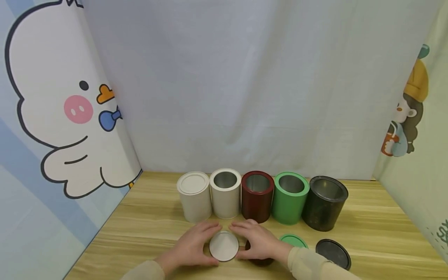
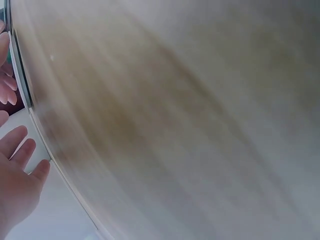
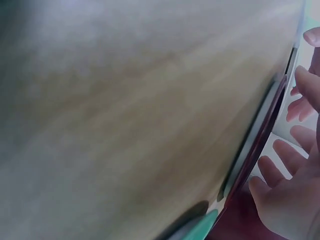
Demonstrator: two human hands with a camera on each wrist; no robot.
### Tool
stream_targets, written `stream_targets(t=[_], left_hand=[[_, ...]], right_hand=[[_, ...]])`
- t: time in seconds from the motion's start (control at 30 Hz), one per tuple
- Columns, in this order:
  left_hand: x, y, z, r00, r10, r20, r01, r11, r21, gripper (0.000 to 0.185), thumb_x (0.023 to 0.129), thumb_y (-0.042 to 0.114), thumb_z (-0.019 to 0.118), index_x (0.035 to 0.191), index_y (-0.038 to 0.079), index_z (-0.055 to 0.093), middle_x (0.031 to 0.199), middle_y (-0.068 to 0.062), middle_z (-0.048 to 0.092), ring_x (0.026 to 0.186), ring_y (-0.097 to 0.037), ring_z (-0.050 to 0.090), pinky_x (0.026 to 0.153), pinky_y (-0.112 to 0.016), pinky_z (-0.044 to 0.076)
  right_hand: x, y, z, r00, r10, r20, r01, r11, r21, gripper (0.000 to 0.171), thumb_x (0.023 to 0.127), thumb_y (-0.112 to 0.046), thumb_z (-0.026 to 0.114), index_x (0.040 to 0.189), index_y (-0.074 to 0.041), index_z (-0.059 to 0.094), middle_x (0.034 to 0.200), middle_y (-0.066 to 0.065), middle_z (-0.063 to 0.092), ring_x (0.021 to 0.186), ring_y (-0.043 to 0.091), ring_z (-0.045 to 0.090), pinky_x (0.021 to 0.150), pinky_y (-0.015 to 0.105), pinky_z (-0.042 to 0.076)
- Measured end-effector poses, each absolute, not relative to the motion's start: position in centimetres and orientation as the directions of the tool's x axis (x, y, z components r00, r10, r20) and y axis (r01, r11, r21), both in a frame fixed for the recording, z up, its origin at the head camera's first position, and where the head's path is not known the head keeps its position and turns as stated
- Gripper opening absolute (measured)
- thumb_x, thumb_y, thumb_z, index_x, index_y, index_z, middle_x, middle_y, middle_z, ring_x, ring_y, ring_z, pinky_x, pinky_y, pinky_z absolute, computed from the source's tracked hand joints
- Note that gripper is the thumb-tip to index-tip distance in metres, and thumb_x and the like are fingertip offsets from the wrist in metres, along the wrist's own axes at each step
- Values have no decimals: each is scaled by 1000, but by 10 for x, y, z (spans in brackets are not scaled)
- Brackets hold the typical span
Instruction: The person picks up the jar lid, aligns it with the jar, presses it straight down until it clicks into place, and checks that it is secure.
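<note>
A round white lid [image 1: 224, 245] lies flat on the wooden table [image 1: 147, 229] near its front edge. My left hand [image 1: 201, 242] rests on the table at the lid's left side and my right hand [image 1: 249, 240] at its right side. The fingers of both touch its rim. A dark red lid [image 1: 260, 261] is mostly hidden under my right palm. In the left wrist view the left hand [image 2: 17, 175] shows fairly straight fingers beside a thin rim. In the right wrist view the right hand [image 3: 290, 200] has spread fingers over the dark red lid [image 3: 250, 165].
Behind the hands stands a row of cans: a white can [image 1: 194, 196] with its lid on, then an open white can [image 1: 225, 193], dark red can [image 1: 257, 196], green can [image 1: 289, 197] and black can [image 1: 325, 203]. A green lid [image 1: 295, 240] and black lid [image 1: 333, 252] lie right.
</note>
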State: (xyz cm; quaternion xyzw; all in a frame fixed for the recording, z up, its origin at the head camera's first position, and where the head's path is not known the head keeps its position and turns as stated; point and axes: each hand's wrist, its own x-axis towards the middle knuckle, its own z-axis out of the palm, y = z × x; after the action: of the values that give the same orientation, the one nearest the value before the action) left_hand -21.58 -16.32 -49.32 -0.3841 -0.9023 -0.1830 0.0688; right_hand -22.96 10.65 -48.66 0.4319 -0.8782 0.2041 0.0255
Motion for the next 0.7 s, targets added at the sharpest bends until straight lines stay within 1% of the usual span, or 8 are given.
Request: stream_targets(t=[0.13,0.23,0.33,0.5,0.7], left_hand=[[-216,-163,-493,-700,666,258,714,641,282,85,74,56,82,138,6,57,137,-11,57,126,-33,52,101,-51,45],[-217,-163,-493,-701,668,252,713,643,279,83,75,56,81,137,7,59,136,-10,57,125,-32,52,102,-50,44],[-218,-163,-493,-698,672,248,716,642,274,81,75,55,81,136,7,60,135,-10,58,125,-30,53,102,-48,45],[-219,-163,-494,-687,682,251,726,631,274,77,74,50,84,132,5,62,133,-9,60,123,-28,54,103,-44,45],[-222,-165,-496,-661,703,263,750,605,267,71,75,46,84,128,3,65,129,-9,63,121,-26,56,102,-39,46]], right_hand=[[-230,106,-488,-604,-762,234,-790,533,-304,68,82,-43,79,138,-9,59,137,8,59,119,28,53,97,39,48],[-229,105,-488,-594,-773,225,-797,528,-292,67,83,-41,79,138,-8,60,137,7,59,121,27,53,102,41,45],[-228,103,-488,-599,-774,207,-792,534,-296,66,82,-39,80,138,-9,60,137,6,59,123,26,52,104,41,44],[-228,102,-488,-609,-766,204,-784,544,-298,66,81,-40,81,136,-10,61,136,4,60,121,24,52,97,36,48],[-228,101,-488,-606,-764,221,-788,539,-299,63,81,-39,82,134,-11,64,133,2,62,117,21,53,95,33,49]])
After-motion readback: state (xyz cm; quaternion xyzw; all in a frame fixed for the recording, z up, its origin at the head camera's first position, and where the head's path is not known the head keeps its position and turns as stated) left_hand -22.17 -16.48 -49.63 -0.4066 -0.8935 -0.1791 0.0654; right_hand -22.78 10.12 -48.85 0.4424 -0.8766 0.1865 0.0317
